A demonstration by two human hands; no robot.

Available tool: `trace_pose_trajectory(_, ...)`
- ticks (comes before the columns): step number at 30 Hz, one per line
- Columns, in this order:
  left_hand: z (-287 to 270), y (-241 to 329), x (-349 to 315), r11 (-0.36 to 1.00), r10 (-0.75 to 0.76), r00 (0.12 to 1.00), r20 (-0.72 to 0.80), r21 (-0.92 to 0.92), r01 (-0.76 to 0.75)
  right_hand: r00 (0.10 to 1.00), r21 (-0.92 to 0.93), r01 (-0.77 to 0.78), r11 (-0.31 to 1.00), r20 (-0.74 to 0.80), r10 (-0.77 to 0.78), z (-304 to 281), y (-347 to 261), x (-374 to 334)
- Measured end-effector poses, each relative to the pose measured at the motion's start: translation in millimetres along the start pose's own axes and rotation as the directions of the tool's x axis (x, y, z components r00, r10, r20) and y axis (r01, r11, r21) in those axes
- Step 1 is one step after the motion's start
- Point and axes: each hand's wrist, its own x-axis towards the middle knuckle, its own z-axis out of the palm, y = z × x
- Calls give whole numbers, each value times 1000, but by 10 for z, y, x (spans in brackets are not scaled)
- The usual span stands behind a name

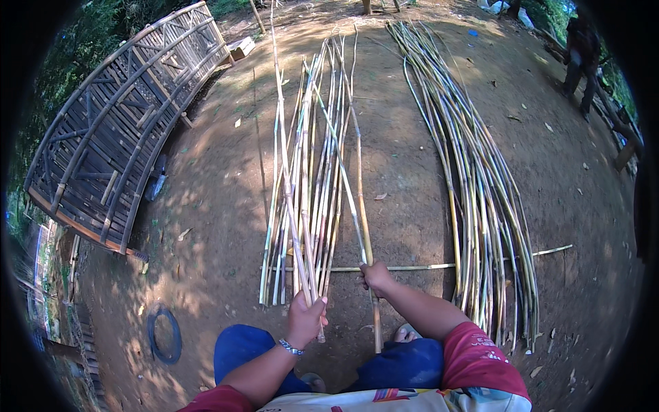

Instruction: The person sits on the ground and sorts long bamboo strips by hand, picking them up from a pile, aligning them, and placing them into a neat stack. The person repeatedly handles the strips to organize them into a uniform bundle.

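Long bamboo poles (312, 178) lie side by side on the ground in front of me, their near ends close to my knees. My left hand (306, 317) is closed round the near ends of a few poles at the right side of its grip. My right hand (377, 277) grips another bamboo pole (366, 240), whose near end sticks out below the fist; a second thin pole meets it at the fingers. A crosswise bamboo pole (419, 267) runs on the ground past my right hand and under the bigger pile of poles (473, 199) to the right.
A slatted bamboo structure (130, 117) lies tilted at the left. Near it on the soil is a coil of dark tubing or wire (164, 335). A person (583, 55) stands at the far right. Fallen leaves dot the bare ground (226, 206).
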Motion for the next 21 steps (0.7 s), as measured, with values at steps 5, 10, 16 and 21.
trace_pose_trajectory(5, 44, 79, -30, 1000, -6, 1000, 27, -8, 6, 985, 60, 145, 988, 88, -150, 0, -88, -105)
trace_pose_trajectory(10, -45, 172, 72, 995, 95, 995, -12, 3, -95, 974, 128, 169, 977, 127, -185, 110, -281, -322)
trace_pose_trajectory(16, -147, 328, 152, 989, 143, 989, -29, -26, -144, 964, 73, 258, 963, 54, -262, 79, -446, -357)
trace_pose_trajectory(21, -174, 312, 159, 990, 136, 990, -36, -35, -137, 954, -75, 299, 951, -16, -300, 7, -594, -332)
